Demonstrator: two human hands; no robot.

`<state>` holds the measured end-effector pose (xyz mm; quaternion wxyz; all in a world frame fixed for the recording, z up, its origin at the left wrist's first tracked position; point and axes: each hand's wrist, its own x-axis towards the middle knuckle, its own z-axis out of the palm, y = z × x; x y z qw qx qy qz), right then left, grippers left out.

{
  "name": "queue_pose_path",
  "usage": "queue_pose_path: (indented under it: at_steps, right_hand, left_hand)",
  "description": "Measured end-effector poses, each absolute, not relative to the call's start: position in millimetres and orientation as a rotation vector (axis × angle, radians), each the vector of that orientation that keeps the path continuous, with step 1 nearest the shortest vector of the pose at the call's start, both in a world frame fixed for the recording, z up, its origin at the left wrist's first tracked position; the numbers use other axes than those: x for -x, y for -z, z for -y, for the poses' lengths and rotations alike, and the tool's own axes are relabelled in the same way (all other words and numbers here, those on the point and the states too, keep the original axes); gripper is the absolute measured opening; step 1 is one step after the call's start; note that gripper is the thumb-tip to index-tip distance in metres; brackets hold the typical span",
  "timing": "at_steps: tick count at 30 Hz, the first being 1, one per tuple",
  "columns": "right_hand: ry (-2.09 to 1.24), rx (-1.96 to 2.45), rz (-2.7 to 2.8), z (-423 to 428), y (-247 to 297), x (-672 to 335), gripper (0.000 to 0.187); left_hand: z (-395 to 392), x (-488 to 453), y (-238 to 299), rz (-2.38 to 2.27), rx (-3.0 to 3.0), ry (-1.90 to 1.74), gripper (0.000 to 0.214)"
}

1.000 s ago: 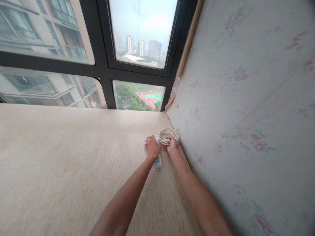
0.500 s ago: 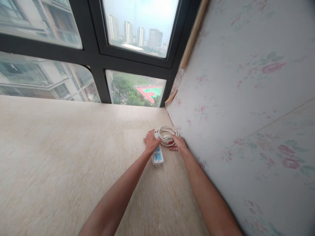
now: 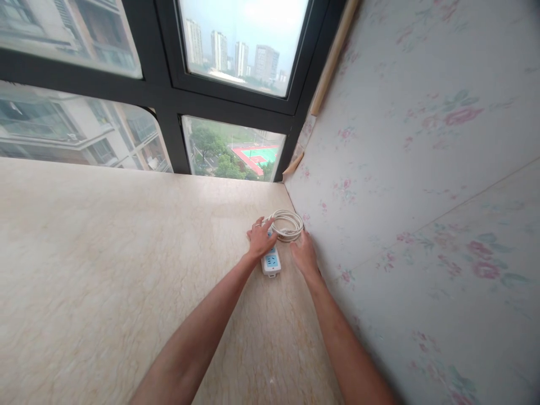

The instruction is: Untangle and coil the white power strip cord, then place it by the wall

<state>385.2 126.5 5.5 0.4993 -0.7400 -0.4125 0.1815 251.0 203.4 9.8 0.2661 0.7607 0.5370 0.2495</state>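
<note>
Both grips released: left hand on power strip, right hand by cord, marble sill, floral wall

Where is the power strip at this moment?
In the head view the power strip lies on the ledge right of centre, its far end under the left hand, the right hand beside it.

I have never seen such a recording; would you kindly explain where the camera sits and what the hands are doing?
No machine here: one camera on a person's head looks down, so both bare arms are the wearer's. On a beige ledge, cornered by a window and a flowered wall, lies a white power strip with its coiled cable. The left hand rests, fingers spread, on the strip's far end. The right hand reaches the coil's edge; whether it has a grip there is unclear.
</note>
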Motion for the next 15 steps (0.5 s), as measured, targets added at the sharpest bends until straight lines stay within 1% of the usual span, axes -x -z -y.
queue_pose_path:
  at_steps: [2, 4, 6, 9, 15]
  right_hand:
    - [-0.226, 1.851, 1.323, -126, -5, -383, 0.06]
    - [-0.051, 1.875, 1.61, -131, -5, -385, 0.068]
    - [-0.011, 1.9, 1.806, -138, -6, -391, 0.067]
    - [-0.065, 1.925, 1.944, -145, -3, -398, 0.059]
    - [-0.017, 1.866, 1.806, -132, 16, -401, 0.05]
  left_hand:
    - [-202, -247, -10, -1.389, -2.119, -0.668, 0.055]
    - [-201, -244, -9, -1.326, -2.205, -0.657, 0.053]
    - [-200, -241, -8, -1.282, -2.274, -0.629, 0.047]
    - [-200, -238, -7, -1.254, -2.307, -0.599, 0.04]
    - [-199, -237, -9, -1.238, -2.284, -0.559, 0.036]
